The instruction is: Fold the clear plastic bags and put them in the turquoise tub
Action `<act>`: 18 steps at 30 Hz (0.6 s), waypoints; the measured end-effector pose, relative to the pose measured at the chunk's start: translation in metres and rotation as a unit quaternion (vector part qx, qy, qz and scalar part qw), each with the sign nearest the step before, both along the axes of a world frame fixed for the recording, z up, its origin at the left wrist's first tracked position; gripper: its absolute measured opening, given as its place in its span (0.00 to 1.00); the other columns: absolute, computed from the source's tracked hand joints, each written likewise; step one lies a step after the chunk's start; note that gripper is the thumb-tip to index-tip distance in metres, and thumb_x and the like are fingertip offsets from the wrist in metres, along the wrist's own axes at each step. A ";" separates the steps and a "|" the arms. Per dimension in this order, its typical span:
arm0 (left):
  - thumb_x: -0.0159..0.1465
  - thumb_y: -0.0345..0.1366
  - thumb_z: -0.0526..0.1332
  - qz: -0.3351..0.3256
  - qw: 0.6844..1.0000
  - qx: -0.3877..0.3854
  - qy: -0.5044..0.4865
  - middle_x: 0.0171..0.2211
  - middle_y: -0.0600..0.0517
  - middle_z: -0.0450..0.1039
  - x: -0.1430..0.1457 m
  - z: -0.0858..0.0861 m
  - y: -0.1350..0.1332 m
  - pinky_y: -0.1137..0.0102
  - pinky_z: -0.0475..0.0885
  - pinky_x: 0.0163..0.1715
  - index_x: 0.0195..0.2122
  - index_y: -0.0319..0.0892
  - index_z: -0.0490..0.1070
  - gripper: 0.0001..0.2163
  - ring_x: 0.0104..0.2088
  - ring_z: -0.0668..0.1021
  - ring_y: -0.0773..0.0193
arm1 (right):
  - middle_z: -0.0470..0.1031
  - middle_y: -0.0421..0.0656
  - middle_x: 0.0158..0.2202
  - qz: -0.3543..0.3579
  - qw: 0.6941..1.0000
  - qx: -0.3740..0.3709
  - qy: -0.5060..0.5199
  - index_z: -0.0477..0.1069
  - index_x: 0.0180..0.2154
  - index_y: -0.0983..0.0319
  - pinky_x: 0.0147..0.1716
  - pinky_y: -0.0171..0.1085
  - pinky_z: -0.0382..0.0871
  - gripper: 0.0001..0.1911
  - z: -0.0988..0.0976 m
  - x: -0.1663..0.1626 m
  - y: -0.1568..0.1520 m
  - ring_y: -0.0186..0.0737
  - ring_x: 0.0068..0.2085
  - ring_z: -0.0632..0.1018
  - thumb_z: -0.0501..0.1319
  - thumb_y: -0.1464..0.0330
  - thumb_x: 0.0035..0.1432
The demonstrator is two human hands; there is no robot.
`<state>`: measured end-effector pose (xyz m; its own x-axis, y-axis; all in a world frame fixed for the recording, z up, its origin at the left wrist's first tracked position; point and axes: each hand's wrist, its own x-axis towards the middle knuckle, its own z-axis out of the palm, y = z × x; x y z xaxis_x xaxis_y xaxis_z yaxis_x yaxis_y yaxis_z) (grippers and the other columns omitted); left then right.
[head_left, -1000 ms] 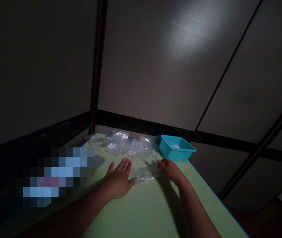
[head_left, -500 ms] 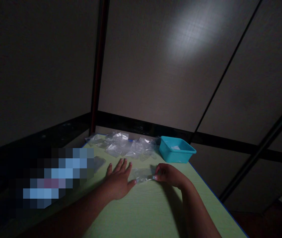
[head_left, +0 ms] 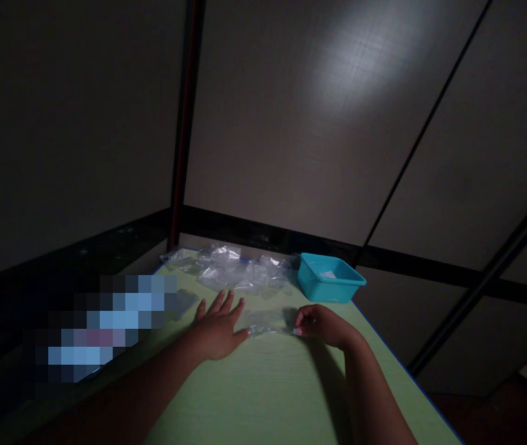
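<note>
A clear plastic bag lies flat on the light green table between my two hands. My left hand is spread palm down, its thumb at the bag's near left edge. On the other side, my right hand has its fingers curled, with thumb and fingertips pinching the bag's right edge. Whether anything is inside the bag is hard to make out.
Several crumpled clear plastic bags are heaped at the table's far end. A turquoise basket with something white inside stands at the far right edge. Another flat bag lies left of my left hand. Cabinet panels rise behind.
My left hand has shifted slightly left and away from me, and my right hand slightly right. The bag between them looks more stretched out.
</note>
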<state>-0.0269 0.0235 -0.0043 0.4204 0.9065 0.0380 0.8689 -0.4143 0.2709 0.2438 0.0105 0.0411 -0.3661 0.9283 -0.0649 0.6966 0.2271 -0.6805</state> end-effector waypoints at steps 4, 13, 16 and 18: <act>0.57 0.60 0.40 0.002 1.000 0.005 0.004 0.62 0.47 0.35 0.000 0.002 -0.001 0.42 0.36 0.51 0.60 0.51 0.42 0.33 0.60 0.37 0.49 | 0.68 0.37 0.21 -0.009 0.999 -0.023 -0.048 0.68 0.24 0.64 0.25 0.30 0.59 0.07 -0.001 0.011 -0.001 0.32 0.25 0.67 0.61 0.66 0.43; 0.56 0.61 0.39 0.001 1.000 0.008 0.013 0.62 0.47 0.35 0.000 0.000 0.001 0.42 0.37 0.51 0.61 0.51 0.40 0.34 0.60 0.37 0.48 | 0.67 0.38 0.26 -0.023 0.997 0.042 -0.054 0.67 0.34 0.63 0.24 0.30 0.59 0.16 -0.005 0.010 -0.001 0.33 0.28 0.67 0.64 0.66 0.39; 0.57 0.61 0.38 0.004 1.000 0.007 0.023 0.62 0.47 0.34 0.000 0.000 0.002 0.42 0.37 0.51 0.61 0.51 0.40 0.34 0.60 0.37 0.48 | 0.67 0.38 0.24 -0.006 0.998 0.067 -0.003 0.67 0.30 0.63 0.25 0.30 0.59 0.08 -0.007 0.008 0.003 0.32 0.27 0.67 0.59 0.66 0.46; 0.57 0.61 0.39 0.006 1.000 0.008 0.024 0.62 0.48 0.34 0.000 0.000 0.002 0.42 0.37 0.51 0.61 0.51 0.39 0.33 0.60 0.38 0.49 | 0.67 0.38 0.24 0.000 0.997 0.065 0.039 0.67 0.28 0.63 0.27 0.31 0.59 0.08 -0.006 0.007 0.005 0.32 0.27 0.67 0.58 0.65 0.48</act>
<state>-0.0271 0.0253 -0.0038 0.4116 0.9108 0.0328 0.8853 -0.4081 0.2227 0.2508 0.0153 0.0348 -0.3658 0.9268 0.0845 0.6433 0.3174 -0.6967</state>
